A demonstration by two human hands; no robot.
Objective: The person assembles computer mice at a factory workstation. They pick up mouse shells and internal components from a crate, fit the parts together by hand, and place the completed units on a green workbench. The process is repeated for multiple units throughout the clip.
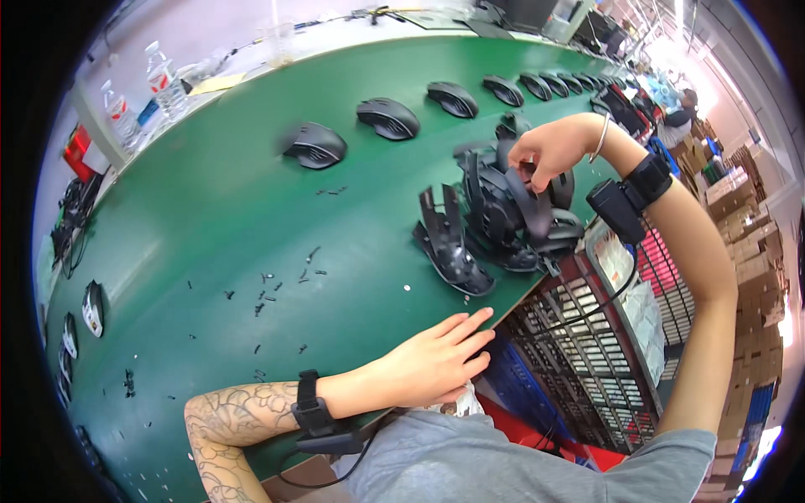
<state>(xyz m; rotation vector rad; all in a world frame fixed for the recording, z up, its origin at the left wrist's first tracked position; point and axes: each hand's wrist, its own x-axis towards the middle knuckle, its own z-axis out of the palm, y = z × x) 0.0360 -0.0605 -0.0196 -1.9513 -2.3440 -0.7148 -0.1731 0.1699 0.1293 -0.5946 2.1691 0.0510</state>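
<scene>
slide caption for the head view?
Right hand gripping a black part at a pile of mouse shells, left hand open at the edge of the green table.

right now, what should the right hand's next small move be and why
Probably lift the dark curved part clear with the right hand: its grip appears closed on that part, which overlaps a crowded pile of black pieces in this view, so neighbours might snag. The left hand lies open, holding nothing.

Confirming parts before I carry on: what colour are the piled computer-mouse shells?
The piled computer-mouse shells are black, showing best in the head view.
</scene>
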